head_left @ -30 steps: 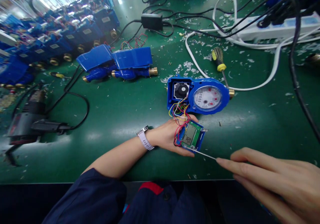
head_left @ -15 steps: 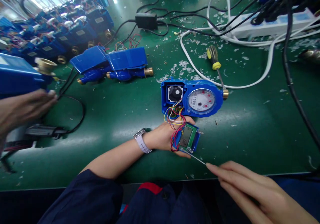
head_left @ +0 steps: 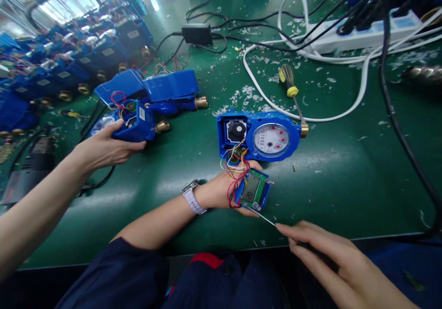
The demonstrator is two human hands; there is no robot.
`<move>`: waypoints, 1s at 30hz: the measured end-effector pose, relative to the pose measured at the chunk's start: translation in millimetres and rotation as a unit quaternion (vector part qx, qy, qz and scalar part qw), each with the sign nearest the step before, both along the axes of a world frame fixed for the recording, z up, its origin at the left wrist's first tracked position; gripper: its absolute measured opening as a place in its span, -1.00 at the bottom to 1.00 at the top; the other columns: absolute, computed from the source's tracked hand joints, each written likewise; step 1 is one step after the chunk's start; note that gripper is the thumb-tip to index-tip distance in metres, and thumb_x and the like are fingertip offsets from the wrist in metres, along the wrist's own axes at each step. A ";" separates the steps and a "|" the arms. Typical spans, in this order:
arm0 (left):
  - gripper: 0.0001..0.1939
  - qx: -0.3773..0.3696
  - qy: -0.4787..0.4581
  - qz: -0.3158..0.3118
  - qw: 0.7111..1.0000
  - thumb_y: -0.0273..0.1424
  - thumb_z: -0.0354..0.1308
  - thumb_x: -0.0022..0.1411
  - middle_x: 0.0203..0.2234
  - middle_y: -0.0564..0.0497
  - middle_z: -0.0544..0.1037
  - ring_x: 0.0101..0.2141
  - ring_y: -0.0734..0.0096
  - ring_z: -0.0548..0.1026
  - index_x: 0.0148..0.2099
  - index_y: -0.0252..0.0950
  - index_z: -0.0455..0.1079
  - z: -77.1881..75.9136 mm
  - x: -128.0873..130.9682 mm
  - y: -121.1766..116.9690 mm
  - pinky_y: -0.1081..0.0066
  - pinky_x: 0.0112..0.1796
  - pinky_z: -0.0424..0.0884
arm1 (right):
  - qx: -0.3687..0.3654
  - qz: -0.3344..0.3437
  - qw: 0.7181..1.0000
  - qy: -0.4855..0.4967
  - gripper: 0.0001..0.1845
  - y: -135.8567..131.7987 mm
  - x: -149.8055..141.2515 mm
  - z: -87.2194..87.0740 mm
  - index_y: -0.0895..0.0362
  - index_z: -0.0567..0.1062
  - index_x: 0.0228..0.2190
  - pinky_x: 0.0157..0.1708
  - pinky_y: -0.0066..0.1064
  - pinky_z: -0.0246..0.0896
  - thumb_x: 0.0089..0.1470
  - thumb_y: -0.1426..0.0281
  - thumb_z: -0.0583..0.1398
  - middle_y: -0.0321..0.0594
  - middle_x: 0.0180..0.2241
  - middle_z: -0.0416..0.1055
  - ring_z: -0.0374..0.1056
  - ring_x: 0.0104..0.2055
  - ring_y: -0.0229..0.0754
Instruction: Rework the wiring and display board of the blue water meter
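Observation:
My left hand (head_left: 223, 188), with a watch on its wrist, holds a green circuit board with a display (head_left: 251, 189) in a small blue housing. Red, yellow and white wires (head_left: 238, 173) run from it to an opened blue water meter (head_left: 293, 138) lying just beyond, its round dial facing up. My right hand (head_left: 321, 249) pinches a thin pale rod (head_left: 265, 219); its far end meets the lower edge of the board. Whether the rod is a tool's shaft I cannot tell.
At left, another person's hand (head_left: 103, 150) holds a blue meter (head_left: 143, 120). Two more blue meters (head_left: 172, 85) lie behind it, and many stand farther back. A yellow-black screwdriver (head_left: 287, 81), black adapter (head_left: 196, 34), white power strip (head_left: 362, 32) and plastic scraps lie on the green table.
The other person's hand has moved right and now holds a blue meter beside the two lying ones. The view has shifted slightly; my hands keep the board and rod nearly as before.

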State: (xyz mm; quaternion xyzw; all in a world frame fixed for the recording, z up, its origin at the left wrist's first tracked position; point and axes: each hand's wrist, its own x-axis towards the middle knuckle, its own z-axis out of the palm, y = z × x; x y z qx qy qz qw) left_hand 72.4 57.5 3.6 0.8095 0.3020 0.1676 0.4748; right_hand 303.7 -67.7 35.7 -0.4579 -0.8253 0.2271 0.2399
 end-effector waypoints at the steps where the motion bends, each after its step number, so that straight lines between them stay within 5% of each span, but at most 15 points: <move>1: -0.25 -0.002 -0.007 -0.016 1.000 0.00 0.29 -0.05 -0.09 -0.09 0.47 -0.03 0.14 0.48 0.11 -0.28 0.24 -2.6 2.0 0.2 0.17 -0.02 0.43 | 0.028 0.006 1.000 -0.012 -0.68 -1.8 -0.7 -2.7 0.15 0.37 0.00 -0.30 -0.63 0.42 0.34 0.52 -0.08 -0.20 -0.23 0.53 0.50 -0.22 -0.31; 5: -0.23 0.002 -0.005 -0.045 0.999 0.02 0.26 -0.04 -0.01 -0.11 0.41 0.00 0.19 0.45 0.11 -0.29 0.19 -8.9 2.1 1.1 0.20 0.05 0.38 | 0.158 0.017 0.982 -0.099 -0.54 -10.2 -1.7 -17.6 0.19 0.35 0.03 -0.45 -0.45 0.41 0.21 0.68 -0.12 -0.17 -0.26 0.52 0.50 -0.35 -0.21; 8: -0.24 0.017 0.004 -0.047 0.999 0.01 0.26 -0.02 0.03 -0.17 0.37 -0.04 0.26 0.46 0.10 -0.32 0.16 -10.9 0.4 1.4 0.28 0.02 0.40 | 0.087 0.012 0.994 -0.065 -0.60 -10.0 -6.3 -21.5 0.20 0.31 0.03 -0.42 -0.50 0.40 0.25 0.63 -0.13 -0.18 -0.26 0.53 0.51 -0.35 -0.25; 12: -0.18 0.033 -0.010 -0.058 0.998 0.06 0.25 -0.05 0.06 -0.21 0.36 -0.03 0.22 0.46 0.10 -0.34 0.13 -12.4 1.5 2.3 0.24 0.02 0.38 | -0.047 0.046 0.997 -0.042 -0.46 4.1 -14.8 -12.9 0.24 0.03 0.26 -0.62 -0.55 0.24 0.28 0.59 -0.14 -0.38 -0.50 0.48 0.37 -0.62 -0.33; 14: -0.19 0.039 -0.020 -0.061 0.997 0.07 0.20 -0.02 0.02 -0.21 0.38 -0.01 0.15 0.44 0.11 -0.36 0.13 -13.2 2.1 2.9 0.18 0.03 0.36 | -0.035 0.073 0.994 -0.070 -0.36 13.4 -17.6 -9.4 0.25 -0.08 0.32 -0.68 -0.48 0.13 0.24 0.61 -0.14 -0.41 -0.58 0.42 0.30 -0.68 -0.28; 17: -0.19 0.041 -0.040 -0.064 0.996 0.06 0.22 -0.03 -0.02 -0.21 0.42 0.01 0.07 0.44 0.12 -0.35 0.12 -15.3 1.5 3.2 0.14 0.05 0.35 | -0.019 0.096 0.991 -0.094 -0.34 22.9 -19.4 -8.7 0.20 0.05 0.30 -0.67 -0.43 0.06 0.18 0.62 -0.12 -0.37 -0.57 0.42 0.29 -0.67 -0.25; 23: -0.22 0.045 -0.076 -0.058 0.994 -0.12 0.39 -0.09 -0.04 -0.22 0.43 0.04 0.05 0.44 0.10 -0.31 0.16 -19.7 -0.2 2.3 0.15 0.09 0.36 | -0.109 0.064 0.992 -0.002 -0.36 23.7 -10.4 -6.1 0.10 0.03 0.30 -0.57 -0.58 0.18 0.23 0.63 -0.16 -0.49 -0.61 0.32 0.27 -0.64 -0.37; 30: -0.13 0.025 -0.087 -0.068 0.994 -0.08 0.41 -0.13 -0.05 -0.23 0.44 0.05 0.02 0.43 0.14 -0.32 0.12 -22.9 -0.8 2.4 0.10 0.13 0.33 | -0.121 0.114 0.984 -0.062 -0.32 26.4 5.8 5.9 -0.11 0.10 0.27 -0.54 -0.58 0.18 0.21 0.62 -0.07 -0.44 -0.41 0.49 0.38 -0.54 -0.38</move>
